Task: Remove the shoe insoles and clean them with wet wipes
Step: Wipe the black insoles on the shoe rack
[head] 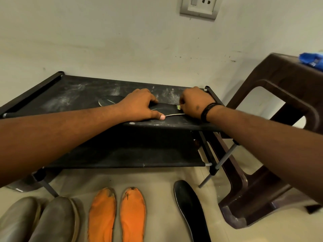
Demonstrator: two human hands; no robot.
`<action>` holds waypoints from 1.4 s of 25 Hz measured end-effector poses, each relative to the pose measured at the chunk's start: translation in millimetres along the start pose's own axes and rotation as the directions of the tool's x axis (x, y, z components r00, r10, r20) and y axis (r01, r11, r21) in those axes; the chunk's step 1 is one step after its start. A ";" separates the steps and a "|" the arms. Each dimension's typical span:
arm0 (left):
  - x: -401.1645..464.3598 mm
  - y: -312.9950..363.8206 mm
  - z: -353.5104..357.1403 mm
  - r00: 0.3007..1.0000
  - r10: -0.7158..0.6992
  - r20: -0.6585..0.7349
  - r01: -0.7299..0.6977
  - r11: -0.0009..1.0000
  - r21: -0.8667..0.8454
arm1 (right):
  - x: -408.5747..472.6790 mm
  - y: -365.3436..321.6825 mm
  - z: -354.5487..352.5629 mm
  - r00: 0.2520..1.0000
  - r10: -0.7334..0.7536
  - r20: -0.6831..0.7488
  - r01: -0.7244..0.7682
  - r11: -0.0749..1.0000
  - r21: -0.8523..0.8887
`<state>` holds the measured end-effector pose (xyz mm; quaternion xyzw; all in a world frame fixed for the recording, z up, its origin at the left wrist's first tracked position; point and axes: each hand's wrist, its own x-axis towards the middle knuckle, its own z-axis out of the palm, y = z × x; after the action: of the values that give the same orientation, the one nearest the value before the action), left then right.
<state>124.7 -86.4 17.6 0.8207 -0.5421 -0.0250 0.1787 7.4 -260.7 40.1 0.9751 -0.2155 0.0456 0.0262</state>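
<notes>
left hand point(141, 105) flat, pinning black insole point(111, 100) on shoe rack point(78, 92); right hand point(194, 103) fingers curled round something greenish (wipe?); orange insoles point(117, 215), second black one point(190, 208) out on floor; cleaning mid-way

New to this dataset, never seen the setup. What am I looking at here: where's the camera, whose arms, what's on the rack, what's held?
No robot: a person's bare hands, filmed by one wide-angle camera on their head, looking down. The left hand presses a black insole flat on the top shelf of a dusty rack. The right hand is curled at the insole's other end over something small and greenish, maybe a wipe; too hidden to tell. On the floor: two orange insoles, another black insole and grey shoes. A brown stool at right carries a blue pack.
</notes>
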 end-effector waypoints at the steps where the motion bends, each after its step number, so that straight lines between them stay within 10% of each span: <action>1: -1.0 0.0 -0.2 1.000 -0.003 -0.001 0.003 1.000 0.007 | 1.5 -10.9 4.7 0.999 -0.021 -0.024 0.022 0.999 0.039; 6: -2.8 -1.9 1.2 1.000 -0.002 -0.003 0.002 0.999 0.038 | -4.8 -29.1 -6.9 0.967 -0.219 0.127 0.148 0.896 0.419; 12: 0.6 -5.6 2.8 1.000 -0.005 -0.007 0.005 0.999 0.035 | 3.1 -31.6 5.2 0.999 0.014 -0.043 -0.010 0.996 0.094; 16: 0.6 -7.8 4.1 1.000 -0.003 -0.009 0.003 0.999 0.048 | -9.3 -27.9 -7.1 0.982 -0.169 0.089 0.140 0.954 0.266; 35: 1.2 -0.4 -0.6 0.999 -0.018 0.032 0.017 1.000 0.027 | -8.0 9.2 -11.4 0.998 0.022 0.055 -0.032 0.980 0.198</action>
<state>125.6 -87.2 18.3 0.8271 -0.5382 -0.0326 0.1588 -4.7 -264.9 50.9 0.9706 -0.2238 0.0418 -0.0777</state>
